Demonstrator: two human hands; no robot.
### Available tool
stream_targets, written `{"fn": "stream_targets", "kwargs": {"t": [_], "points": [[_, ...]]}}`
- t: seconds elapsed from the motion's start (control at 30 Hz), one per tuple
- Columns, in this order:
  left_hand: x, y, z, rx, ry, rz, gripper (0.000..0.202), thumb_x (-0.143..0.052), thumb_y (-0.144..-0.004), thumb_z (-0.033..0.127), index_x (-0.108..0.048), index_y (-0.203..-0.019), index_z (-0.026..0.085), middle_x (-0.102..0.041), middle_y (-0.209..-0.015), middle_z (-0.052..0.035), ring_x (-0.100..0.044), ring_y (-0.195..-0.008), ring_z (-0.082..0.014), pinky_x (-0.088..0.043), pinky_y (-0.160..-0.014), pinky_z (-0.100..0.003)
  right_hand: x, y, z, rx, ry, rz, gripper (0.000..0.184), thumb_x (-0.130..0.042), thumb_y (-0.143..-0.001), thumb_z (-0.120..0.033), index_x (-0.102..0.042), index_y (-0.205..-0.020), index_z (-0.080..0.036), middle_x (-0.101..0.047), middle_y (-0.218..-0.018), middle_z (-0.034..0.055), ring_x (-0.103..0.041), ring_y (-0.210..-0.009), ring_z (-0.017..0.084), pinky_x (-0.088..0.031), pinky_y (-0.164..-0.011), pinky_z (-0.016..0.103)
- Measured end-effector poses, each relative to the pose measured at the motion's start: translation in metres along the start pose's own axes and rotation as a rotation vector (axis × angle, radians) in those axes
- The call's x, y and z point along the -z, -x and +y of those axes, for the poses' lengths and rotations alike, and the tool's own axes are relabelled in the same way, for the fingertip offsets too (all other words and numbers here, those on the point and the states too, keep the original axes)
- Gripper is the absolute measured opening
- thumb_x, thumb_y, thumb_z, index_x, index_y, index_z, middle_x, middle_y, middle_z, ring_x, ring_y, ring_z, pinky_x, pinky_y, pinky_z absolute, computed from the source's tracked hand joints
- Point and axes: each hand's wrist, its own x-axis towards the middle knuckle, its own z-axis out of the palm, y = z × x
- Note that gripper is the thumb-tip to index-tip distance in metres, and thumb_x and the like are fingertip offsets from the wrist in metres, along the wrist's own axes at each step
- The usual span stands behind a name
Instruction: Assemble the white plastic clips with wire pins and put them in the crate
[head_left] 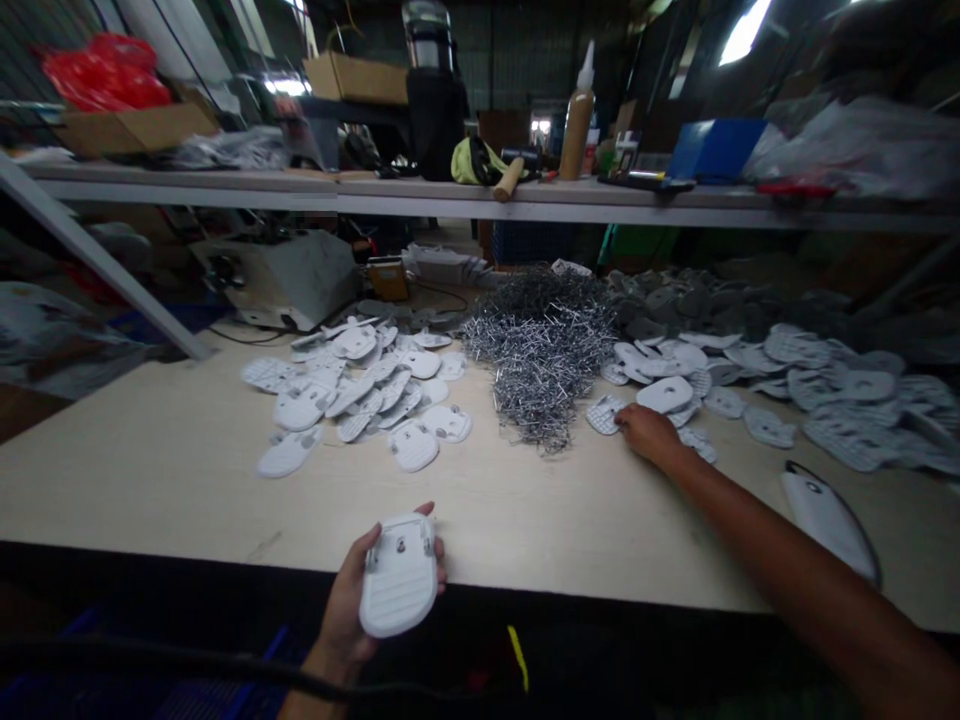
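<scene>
In my left hand (351,590), near the table's front edge, is a white oval plastic plate (399,590) with its recessed side up and small metal parts in it. My fingers wrap around its edges. My right hand (649,432) reaches to the near edge of the right-hand heap. Its fingertips pinch the edge of a small ribbed white plastic piece (602,415) that lies on the table. Close by is a white oval piece with a hole (665,395). A pile of thin metal pins (544,360) lies between the two heaps of white parts.
A heap of white plates (367,380) lies at left, and more white parts (847,400) spread at right. A white, dark-edged object (829,520) lies near my right forearm. Behind, a shelf (360,200) carries a hammer (510,178) and glue bottle (577,125).
</scene>
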Motion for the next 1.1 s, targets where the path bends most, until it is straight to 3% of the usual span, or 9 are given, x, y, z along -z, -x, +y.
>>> {"fn": "stream_targets", "kwargs": {"t": [0.07, 0.2, 0.4, 0.6, 0.67, 0.77, 0.97, 1.03, 1.1], "points": [[0.002, 0.000, -0.003, -0.004, 0.008, 0.027, 0.082, -0.061, -0.095, 0.050, -0.031, -0.161, 0.011, -0.074, -0.107, -0.0221, -0.076, -0.085, -0.0381, -0.062, -0.079, -0.050, 0.002, 0.013, -0.002, 0.062, 0.015, -0.042, 0.026, -0.058, -0.095, -0.015, -0.080, -0.109, -0.017, -0.074, -0.113, 0.0125, -0.069, -0.104, 0.028, -0.049, -0.087, 0.034], [0.006, 0.001, -0.006, 0.012, 0.003, 0.025, 0.072, -0.061, -0.095, 0.049, -0.042, -0.153, 0.012, -0.075, -0.107, -0.0219, -0.076, -0.085, -0.0382, -0.062, -0.079, -0.050, 0.007, 0.045, 0.000, 0.136, -0.029, -0.044, 0.034, -0.064, -0.095, -0.027, -0.075, -0.127, -0.021, -0.071, -0.127, 0.0098, -0.067, -0.112, 0.027, -0.049, -0.096, 0.033], [-0.003, -0.013, -0.005, 0.046, 0.029, 0.016, 0.068, -0.060, -0.096, 0.047, -0.043, -0.152, 0.011, -0.074, -0.115, -0.0248, -0.077, -0.094, -0.0394, -0.062, -0.086, -0.052, -0.005, 0.064, 0.018, 0.019, -0.178, 0.052, 0.086, -0.081, -0.080, -0.051, -0.055, -0.152, -0.012, -0.058, -0.149, 0.0199, -0.056, -0.135, 0.037, -0.045, -0.112, 0.045], [-0.019, -0.025, -0.010, 0.030, 0.106, -0.013, 0.066, -0.058, -0.095, 0.051, -0.049, -0.145, 0.009, -0.075, -0.110, -0.0257, -0.078, -0.089, -0.0380, -0.061, -0.085, -0.051, -0.012, 0.079, 0.014, -0.017, -0.371, 0.061, 0.088, -0.073, -0.083, -0.056, -0.049, -0.156, -0.014, -0.060, -0.148, 0.0181, -0.060, -0.132, 0.038, -0.049, -0.110, 0.048], [-0.019, -0.023, -0.012, 0.021, 0.123, -0.018, 0.065, -0.058, -0.094, 0.052, -0.052, -0.142, 0.009, -0.075, -0.109, -0.0251, -0.078, -0.088, -0.0378, -0.061, -0.086, -0.051, 0.000, 0.088, 0.009, 0.055, -0.410, 0.003, 0.089, -0.073, -0.082, -0.058, -0.050, -0.156, -0.015, -0.059, -0.149, 0.0172, -0.061, -0.130, 0.038, -0.051, -0.108, 0.048], [-0.018, -0.021, -0.013, 0.010, 0.120, -0.028, 0.063, -0.059, -0.094, 0.054, -0.057, -0.138, 0.009, -0.075, -0.106, -0.0236, -0.077, -0.089, -0.0376, -0.061, -0.085, -0.051, 0.030, 0.098, 0.003, 0.159, -0.398, -0.203, 0.090, -0.072, -0.080, -0.062, -0.054, -0.154, -0.014, -0.060, -0.149, 0.0165, -0.064, -0.126, 0.037, -0.054, -0.105, 0.046], [-0.022, -0.031, -0.020, -0.017, 0.035, -0.013, 0.057, -0.063, -0.092, 0.053, -0.061, -0.132, 0.012, -0.076, -0.097, -0.0183, -0.076, -0.085, -0.0340, -0.062, -0.080, -0.047, 0.080, 0.088, -0.009, 0.299, -0.084, -0.627, 0.078, -0.075, -0.074, -0.067, -0.073, -0.135, -0.019, -0.073, -0.130, 0.0155, -0.069, -0.117, 0.041, -0.054, -0.102, 0.048], [-0.026, -0.038, -0.025, -0.037, -0.019, 0.017, 0.056, -0.064, -0.093, 0.052, -0.061, -0.133, 0.013, -0.076, -0.095, -0.0164, -0.076, -0.082, -0.0314, -0.063, -0.077, -0.045, 0.080, 0.079, -0.021, 0.320, 0.032, -0.660, 0.071, -0.077, -0.070, -0.070, -0.081, -0.121, -0.020, -0.077, -0.117, 0.0162, -0.071, -0.109, 0.043, -0.056, -0.094, 0.049], [-0.030, -0.046, -0.031, -0.060, -0.064, 0.035, 0.055, -0.064, -0.095, 0.052, -0.061, -0.134, 0.013, -0.075, -0.095, -0.0152, -0.076, -0.081, -0.0300, -0.063, -0.075, -0.043, 0.072, 0.071, -0.040, 0.322, 0.076, -0.575, 0.063, -0.079, -0.067, -0.073, -0.084, -0.104, -0.021, -0.079, -0.101, 0.0156, -0.073, -0.097, 0.042, -0.056, -0.084, 0.048]]}}
